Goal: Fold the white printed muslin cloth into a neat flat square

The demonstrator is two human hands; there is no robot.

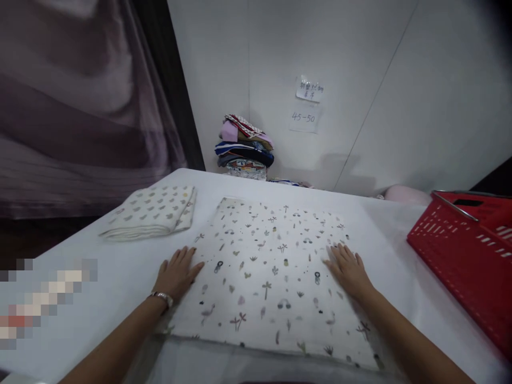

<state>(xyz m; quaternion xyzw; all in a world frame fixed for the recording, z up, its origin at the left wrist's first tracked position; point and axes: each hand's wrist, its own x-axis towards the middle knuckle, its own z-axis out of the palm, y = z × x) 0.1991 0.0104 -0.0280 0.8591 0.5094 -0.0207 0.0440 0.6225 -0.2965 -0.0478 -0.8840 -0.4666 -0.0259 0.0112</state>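
A white cloth printed with small plants and rainbows lies spread flat on the white table in front of me. My left hand, a watch on its wrist, rests flat on the cloth's left edge with fingers stretched out. My right hand lies flat on the cloth's right side, fingers spread. Neither hand holds anything.
A folded white cloth with grey marks sits at the table's left back. A red plastic basket stands at the right edge. A pile of folded clothes is stacked against the wall, under paper notes. A purple curtain hangs at left.
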